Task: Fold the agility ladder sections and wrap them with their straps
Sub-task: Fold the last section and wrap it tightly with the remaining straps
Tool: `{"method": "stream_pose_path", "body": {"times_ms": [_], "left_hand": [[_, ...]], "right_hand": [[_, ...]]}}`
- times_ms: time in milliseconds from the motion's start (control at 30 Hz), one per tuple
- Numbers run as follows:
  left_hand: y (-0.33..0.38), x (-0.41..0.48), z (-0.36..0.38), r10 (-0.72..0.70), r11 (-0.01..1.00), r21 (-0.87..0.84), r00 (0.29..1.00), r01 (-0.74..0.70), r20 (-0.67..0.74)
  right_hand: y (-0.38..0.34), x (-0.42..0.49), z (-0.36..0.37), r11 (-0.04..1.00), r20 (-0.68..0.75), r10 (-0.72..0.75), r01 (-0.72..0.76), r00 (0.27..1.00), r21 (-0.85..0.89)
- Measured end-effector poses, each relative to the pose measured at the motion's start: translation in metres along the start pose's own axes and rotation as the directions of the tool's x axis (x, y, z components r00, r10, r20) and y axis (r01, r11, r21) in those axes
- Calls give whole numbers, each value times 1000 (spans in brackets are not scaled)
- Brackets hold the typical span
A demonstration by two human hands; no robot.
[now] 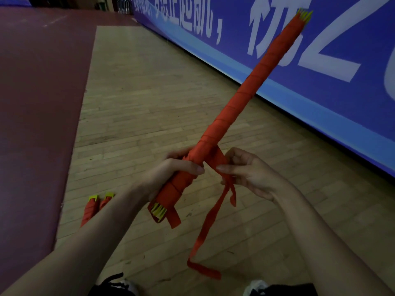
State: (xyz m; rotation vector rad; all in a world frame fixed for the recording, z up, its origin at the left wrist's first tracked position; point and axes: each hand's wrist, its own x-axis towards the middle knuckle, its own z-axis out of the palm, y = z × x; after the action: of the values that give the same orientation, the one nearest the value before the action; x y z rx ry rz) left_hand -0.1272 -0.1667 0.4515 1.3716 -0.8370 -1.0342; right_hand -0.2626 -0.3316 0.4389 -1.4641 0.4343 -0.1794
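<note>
A long bundle of folded agility ladder rungs (245, 90), wound in red strap with yellow rung ends showing at both tips, slants from lower centre up to the upper right. My left hand (171, 171) grips the bundle near its lower end. My right hand (245, 169) pinches the loose red strap (213, 212) just beside the bundle; the rest of the strap hangs down and its end curls on the floor. A short strap tail sticks out at the bundle's lower tip.
Two wrapped ladder bundles (94, 208) lie on the wooden floor (149, 92) at the lower left, partly behind my left forearm. A blue banner wall (320, 60) runs along the right. A dark red floor zone (38, 103) lies to the left. My shoes show at the bottom edge.
</note>
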Motion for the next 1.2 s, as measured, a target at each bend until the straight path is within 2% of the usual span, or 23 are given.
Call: {"method": "stream_pose_path", "body": {"times_ms": [133,233,333,500,700,833,933,1033,1100,1200], "left_hand": [[-3,1,-2,-14,1000,-2,1000,14,-17],[-4,4,-3,23,996,91,996,-15,-85],[-6,8,-1,61,985,172,978,-27,-197],[-21,19,8,108,962,273,935,-12,-339],[-31,23,23,269,863,504,866,-23,-421],[-38,22,35,373,782,622,833,-45,-409],[-30,18,33,297,805,592,887,-33,-354],[-22,15,27,205,902,428,935,-64,-291],[-21,15,26,201,920,386,927,-68,-317],[-22,15,31,269,903,421,878,-87,-395]], "right_hand": [[-2,0,0,986,35,115,-110,993,-125],[-3,-1,1,982,34,139,-133,990,-136],[-7,-3,7,987,-15,43,-45,999,-151],[-11,-6,17,879,-116,-201,127,973,-459],[-3,-1,27,841,-256,-278,106,926,-531],[2,5,27,791,-308,-297,52,904,-610],[3,6,21,768,-304,-308,46,901,-639],[3,4,13,789,-303,-279,37,911,-614],[3,2,13,813,-307,-241,19,921,-583],[0,1,18,847,-341,-140,-66,929,-527]]}}
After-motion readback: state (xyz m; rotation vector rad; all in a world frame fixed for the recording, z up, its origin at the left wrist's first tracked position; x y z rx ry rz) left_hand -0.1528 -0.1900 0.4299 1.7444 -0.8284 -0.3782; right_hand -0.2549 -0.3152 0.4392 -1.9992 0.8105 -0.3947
